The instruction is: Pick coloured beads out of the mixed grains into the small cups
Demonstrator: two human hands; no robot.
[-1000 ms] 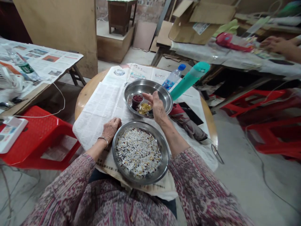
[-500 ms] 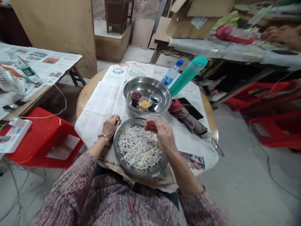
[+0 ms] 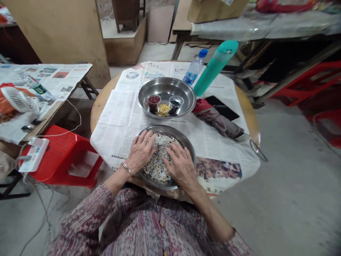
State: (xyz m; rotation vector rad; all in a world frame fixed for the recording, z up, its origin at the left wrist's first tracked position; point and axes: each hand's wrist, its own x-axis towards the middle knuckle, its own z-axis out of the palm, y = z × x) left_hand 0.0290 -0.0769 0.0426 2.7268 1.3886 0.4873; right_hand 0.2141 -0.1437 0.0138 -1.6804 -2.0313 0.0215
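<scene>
Mixed white, yellow, red and dark grains and beans cover the bottom of the near steel basin. Over its left side lies my left hand, palm down, fingers spread on the grains. My right hand rests flat on the right part of the mix, its fingers apart too. Behind, a second steel basin holds a clear cup of red beans, a cup of yellow beans and a cup of black beans.
Newspaper covers the round table. Behind the basins stand a plastic bottle and a tall teal container. At right lie a folded umbrella and a dark tablet-like slab. A red stool carries a power strip.
My left hand has moved from the table beside the basin onto the grains. My right hand has come down from above them and opened flat. The view has shifted.
</scene>
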